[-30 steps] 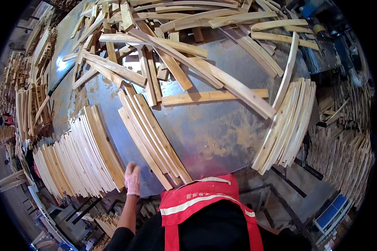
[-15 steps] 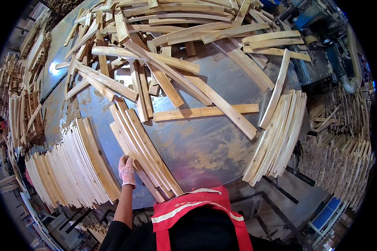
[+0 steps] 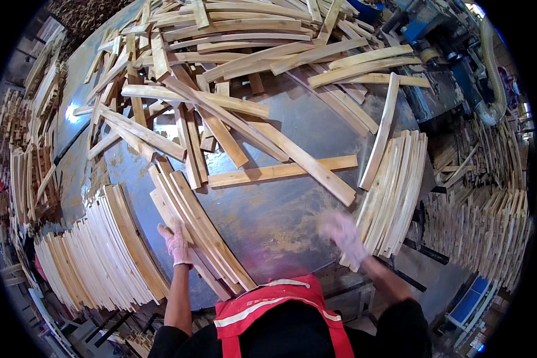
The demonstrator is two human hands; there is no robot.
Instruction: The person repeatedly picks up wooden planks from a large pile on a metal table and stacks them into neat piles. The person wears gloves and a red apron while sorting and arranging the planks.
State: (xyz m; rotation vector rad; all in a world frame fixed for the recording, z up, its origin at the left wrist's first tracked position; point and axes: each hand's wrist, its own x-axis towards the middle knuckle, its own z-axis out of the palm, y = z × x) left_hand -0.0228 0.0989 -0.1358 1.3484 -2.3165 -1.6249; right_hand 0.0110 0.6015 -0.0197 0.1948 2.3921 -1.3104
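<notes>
My left hand (image 3: 176, 244), in a pale glove, is at the left edge of a small group of wooden strips (image 3: 206, 230) lying side by side near me. Its fingers look spread, touching or nearly touching the outermost strip. My right hand (image 3: 344, 237), gloved too, is smeared by motion over the table, beside the near end of a stack of slightly curved strips (image 3: 394, 191) on the right. Whether its fingers are closed cannot be made out. A single strip (image 3: 380, 131) leans along the left side of that stack.
A long row of strips (image 3: 101, 244) stands at the left table edge. Loose strips (image 3: 221, 101) lie crisscrossed over the far half of the metal table (image 3: 268, 221), which bears sawdust. A blue machine (image 3: 429, 42) with a hose is at the far right; more stacked wood (image 3: 477, 232) stands beyond.
My right hand has come into view from the lower right, moving fast beside the right stack. My left hand stays by the middle strips, its fingers now more apart. The view has shifted slightly.
</notes>
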